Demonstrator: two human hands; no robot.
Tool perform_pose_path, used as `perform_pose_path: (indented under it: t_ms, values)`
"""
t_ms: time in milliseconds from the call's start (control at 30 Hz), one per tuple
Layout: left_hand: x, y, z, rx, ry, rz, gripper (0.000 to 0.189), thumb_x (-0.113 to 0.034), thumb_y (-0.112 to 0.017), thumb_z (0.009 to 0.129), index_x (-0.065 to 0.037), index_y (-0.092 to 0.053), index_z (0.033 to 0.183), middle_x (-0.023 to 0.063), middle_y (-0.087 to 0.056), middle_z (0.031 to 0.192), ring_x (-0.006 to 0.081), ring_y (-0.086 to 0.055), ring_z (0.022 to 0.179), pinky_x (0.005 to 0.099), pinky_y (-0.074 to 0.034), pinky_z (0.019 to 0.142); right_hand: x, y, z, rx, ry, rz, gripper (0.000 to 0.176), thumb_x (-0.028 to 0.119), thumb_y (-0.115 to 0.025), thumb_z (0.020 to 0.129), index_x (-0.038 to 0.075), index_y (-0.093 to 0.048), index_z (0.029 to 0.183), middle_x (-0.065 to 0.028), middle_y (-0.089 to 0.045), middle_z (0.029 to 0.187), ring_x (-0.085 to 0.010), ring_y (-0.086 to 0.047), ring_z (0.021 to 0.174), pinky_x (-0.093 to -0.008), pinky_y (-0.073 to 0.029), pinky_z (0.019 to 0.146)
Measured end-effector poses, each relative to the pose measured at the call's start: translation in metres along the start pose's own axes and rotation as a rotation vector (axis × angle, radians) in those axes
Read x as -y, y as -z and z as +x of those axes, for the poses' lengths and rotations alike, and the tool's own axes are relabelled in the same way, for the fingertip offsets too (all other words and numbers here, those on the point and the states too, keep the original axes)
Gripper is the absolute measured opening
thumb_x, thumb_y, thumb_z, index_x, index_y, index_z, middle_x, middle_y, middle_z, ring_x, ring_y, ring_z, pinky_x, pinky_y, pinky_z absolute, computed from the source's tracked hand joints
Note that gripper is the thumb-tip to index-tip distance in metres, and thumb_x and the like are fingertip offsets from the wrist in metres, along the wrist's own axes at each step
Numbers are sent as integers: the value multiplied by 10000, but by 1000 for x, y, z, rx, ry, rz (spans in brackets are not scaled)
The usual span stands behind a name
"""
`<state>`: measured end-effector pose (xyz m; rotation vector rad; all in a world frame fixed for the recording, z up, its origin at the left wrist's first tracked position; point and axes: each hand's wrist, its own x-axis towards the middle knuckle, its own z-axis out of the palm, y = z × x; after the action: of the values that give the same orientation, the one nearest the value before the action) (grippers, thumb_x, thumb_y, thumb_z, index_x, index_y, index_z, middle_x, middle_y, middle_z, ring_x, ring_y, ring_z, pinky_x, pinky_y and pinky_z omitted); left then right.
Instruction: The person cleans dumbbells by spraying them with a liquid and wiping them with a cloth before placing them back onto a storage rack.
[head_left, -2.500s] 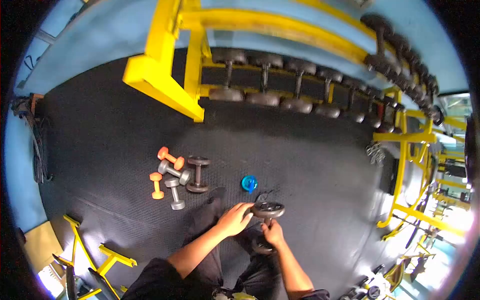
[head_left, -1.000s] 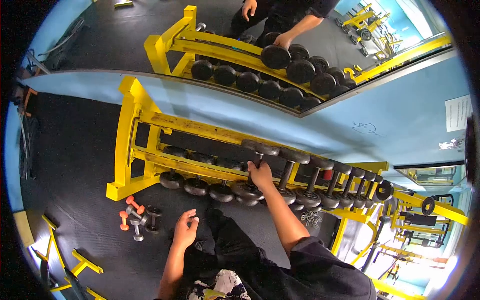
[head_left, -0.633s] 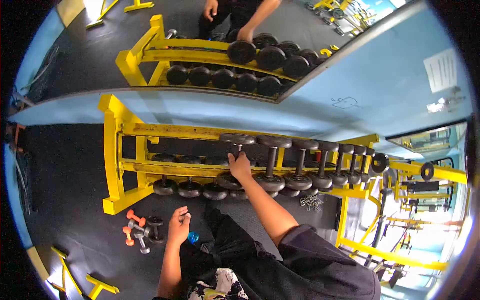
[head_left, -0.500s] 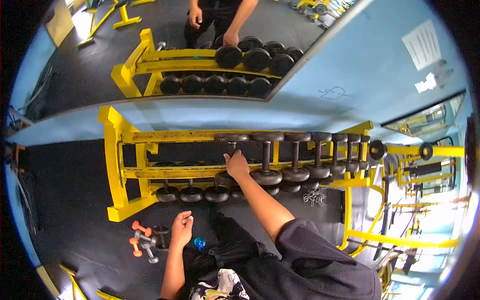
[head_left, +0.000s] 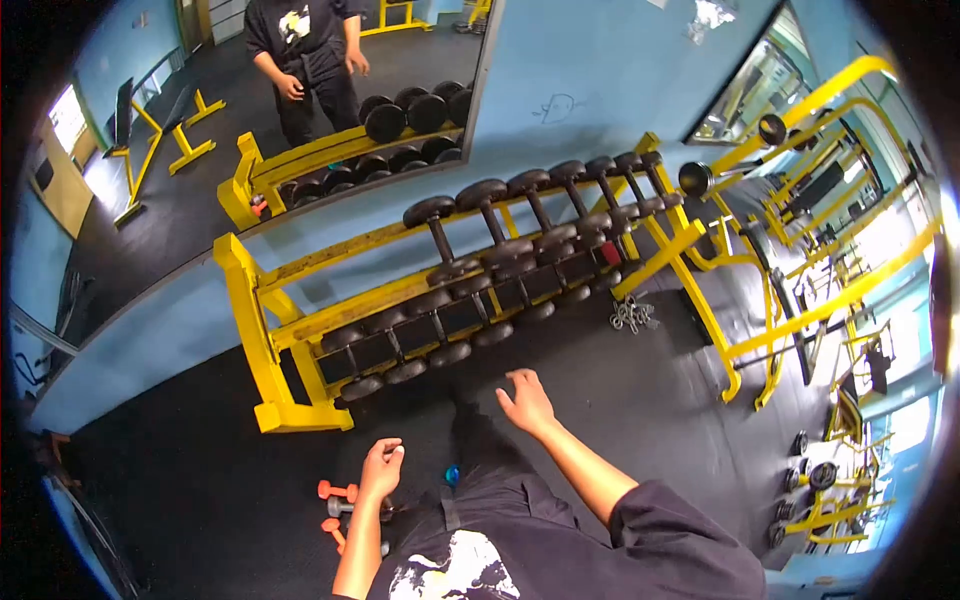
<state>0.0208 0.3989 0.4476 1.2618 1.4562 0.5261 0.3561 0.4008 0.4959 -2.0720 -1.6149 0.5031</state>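
A yellow rack (head_left: pixel 345 312) holds two tiers of black dumbbells. On its upper tier, the leftmost dumbbell (head_left: pixel 440 240) has bare rail to its left. My right hand (head_left: pixel 527 401) hangs in the air in front of the lower tier, empty, with fingers apart. Lower and to the left, my left hand (head_left: pixel 382 468) is raised above the floor beside the small dumbbells, its fingers loosely curled and apart with nothing between them. An orange dumbbell (head_left: pixel 337 491) and a grey dumbbell (head_left: pixel 340 507) lie on the floor, partly hidden by my left forearm.
A wall mirror (head_left: pixel 330 100) behind the rack reflects a person and benches. Metal clips (head_left: pixel 633 314) lie on the floor at the rack's right end. Yellow gym machines (head_left: pixel 760 340) stand to the right. A small blue object (head_left: pixel 452 475) is near my waist.
My right hand has let go of the leftmost upper dumbbell and drawn back toward my body. The view has turned, so the rack now slants up to the right.
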Motion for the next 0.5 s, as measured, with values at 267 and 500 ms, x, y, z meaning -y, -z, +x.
perform_pose_path:
  t_ms: [267, 500]
  values:
    - [96, 40, -145, 51, 98, 171, 316, -234, -638, 920, -13, -643, 1145, 153, -697, 1063, 229, -675, 935, 349, -522, 841, 14, -38, -198, 169, -342, 151, 425, 320, -688, 878, 8, -649, 1164, -210, -636, 1118, -313, -643, 1016, -397, -510, 920]
    - [186, 51, -246, 101, 136, 278, 339, -272, -644, 898, -15, -653, 1118, 198, -685, 1074, 336, -650, 1049, 408, -500, 924, 4, -56, -302, 384, -336, 144, 450, 320, -681, 885, -7, -636, 1190, -215, -655, 1179, -315, -661, 1066, -391, -519, 923]
